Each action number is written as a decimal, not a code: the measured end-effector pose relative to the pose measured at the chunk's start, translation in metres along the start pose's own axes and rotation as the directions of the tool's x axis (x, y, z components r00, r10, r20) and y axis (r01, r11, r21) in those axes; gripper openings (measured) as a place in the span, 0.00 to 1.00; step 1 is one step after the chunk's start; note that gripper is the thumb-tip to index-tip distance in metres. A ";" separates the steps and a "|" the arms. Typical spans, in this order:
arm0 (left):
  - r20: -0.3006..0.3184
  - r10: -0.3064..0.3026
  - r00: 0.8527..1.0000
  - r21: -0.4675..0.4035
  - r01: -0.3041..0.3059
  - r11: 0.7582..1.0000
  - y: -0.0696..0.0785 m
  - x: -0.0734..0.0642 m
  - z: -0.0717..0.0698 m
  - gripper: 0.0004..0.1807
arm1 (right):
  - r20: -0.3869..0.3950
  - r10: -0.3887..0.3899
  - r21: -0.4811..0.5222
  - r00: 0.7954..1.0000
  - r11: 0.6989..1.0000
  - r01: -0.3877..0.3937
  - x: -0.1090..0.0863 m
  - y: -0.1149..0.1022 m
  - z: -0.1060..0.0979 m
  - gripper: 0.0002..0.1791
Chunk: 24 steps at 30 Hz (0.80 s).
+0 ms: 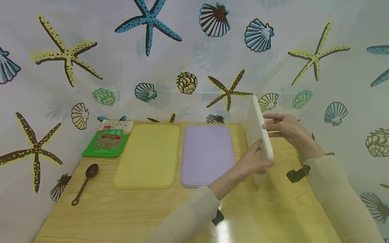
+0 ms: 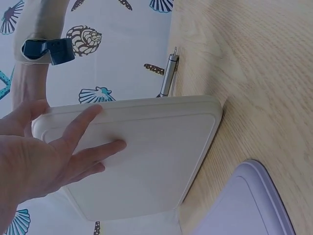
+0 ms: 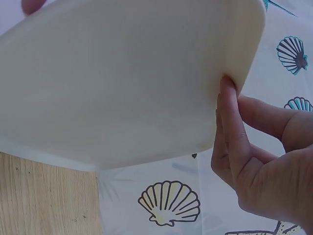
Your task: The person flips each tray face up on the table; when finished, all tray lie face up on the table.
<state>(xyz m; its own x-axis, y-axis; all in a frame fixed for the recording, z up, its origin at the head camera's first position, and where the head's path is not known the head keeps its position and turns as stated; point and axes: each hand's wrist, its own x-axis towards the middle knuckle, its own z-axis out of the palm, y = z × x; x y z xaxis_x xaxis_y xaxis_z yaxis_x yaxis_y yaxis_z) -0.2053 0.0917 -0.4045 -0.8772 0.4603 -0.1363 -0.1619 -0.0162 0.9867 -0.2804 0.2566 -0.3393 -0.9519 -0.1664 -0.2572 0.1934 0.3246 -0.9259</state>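
A white rectangular board [image 1: 259, 131] with rounded corners stands on edge, tilted, at the right side of the table. My left hand [image 1: 250, 162] grips its near end, with fingers spread on the face toward the purple board, as the left wrist view [image 2: 63, 152] shows. At the board's farther right side, my right hand [image 1: 282, 126] pinches the rim between fingers and thumb; the right wrist view shows this hand [image 3: 264, 161] at the edge. To the left lie a purple board [image 1: 208, 155] and a yellow board [image 1: 147, 155], both flat.
A green packet [image 1: 109, 140] lies at the back left, with a dark brown spoon [image 1: 83, 184] in front of it. A slim silver rod [image 2: 169, 73] lies by the table's edge. Shell-and-starfish cloth [image 1: 182, 50] hangs behind the wooden table [image 1: 127, 216].
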 end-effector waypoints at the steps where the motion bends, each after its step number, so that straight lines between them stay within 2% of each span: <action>1: 0.009 0.006 1.000 -0.031 -0.006 0.999 0.002 -0.001 -0.001 0.47 | 0.008 0.002 0.011 1.000 1.000 -0.002 0.001 -0.001 0.001 0.33; 6: 0.028 0.005 1.000 -0.098 -0.002 0.995 0.008 -0.001 -0.006 0.42 | 0.045 0.006 0.034 0.999 0.999 -0.007 0.003 -0.003 0.004 0.34; 13: 0.017 -0.060 0.998 -0.147 0.062 0.987 0.014 0.003 -0.012 0.44 | 0.065 -0.012 0.039 0.998 0.999 0.009 0.007 -0.002 0.008 0.32; 24: -0.075 -0.118 0.990 -0.214 0.100 0.972 0.022 -0.001 -0.021 0.41 | 0.072 -0.009 0.063 0.997 0.998 0.004 0.017 0.000 0.021 0.29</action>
<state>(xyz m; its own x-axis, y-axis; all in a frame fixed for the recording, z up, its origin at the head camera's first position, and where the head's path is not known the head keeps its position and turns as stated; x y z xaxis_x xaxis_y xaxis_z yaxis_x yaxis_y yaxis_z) -0.2175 0.0727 -0.3846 -0.8834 0.3911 -0.2583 -0.3414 -0.1595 0.9263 -0.2920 0.2338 -0.3494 -0.9339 -0.2362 -0.2684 0.2039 0.2649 -0.9425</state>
